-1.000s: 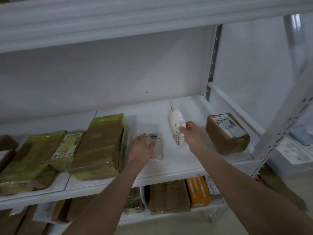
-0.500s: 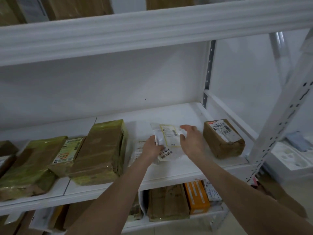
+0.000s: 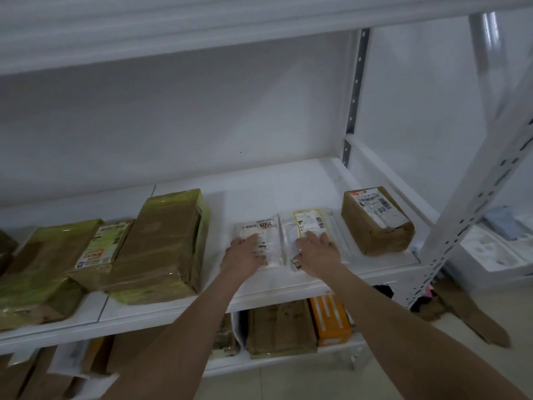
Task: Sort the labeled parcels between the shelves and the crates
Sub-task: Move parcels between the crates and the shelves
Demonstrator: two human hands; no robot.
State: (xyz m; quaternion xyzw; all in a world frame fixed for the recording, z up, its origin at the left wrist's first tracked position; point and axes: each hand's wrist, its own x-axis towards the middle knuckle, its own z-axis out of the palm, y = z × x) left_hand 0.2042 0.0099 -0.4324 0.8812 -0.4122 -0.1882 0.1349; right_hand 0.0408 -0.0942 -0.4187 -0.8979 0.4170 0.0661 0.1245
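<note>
Head view: A white shelf (image 3: 288, 183) is seen at chest height, and both bare forearms are stretched out over its front edge. The left hand (image 3: 245, 252) is laid flat, fingers straight and slightly spread, on a pale plastic pouch (image 3: 269, 230) whose white label carries large dark digits. The right hand (image 3: 317, 251) is likewise laid flat with straightened fingers on a second pale pouch (image 3: 311, 220), marked by a yellow-edged label with a barcode. Nothing is gripped by either hand; the palms are only pressed down on the pouches. The two pouches are placed side by side on the shelf, their long edges touching or nearly so.

Just right of the second pouch, a brown paper box (image 3: 377, 226) with a white shipping label is stood on the same shelf, apart from the hand. To the left of the pouches, a large brown parcel (image 3: 164, 243) bound in greenish tape is lying, with a smaller labeled carton (image 3: 103, 246) beside it and another green-taped parcel (image 3: 49, 264) further left.

On the lower shelf (image 3: 288, 356), brown parcels and an orange packet (image 3: 328, 319) are stacked upright. A perforated white post (image 3: 476, 197) is seen at the right.
</note>
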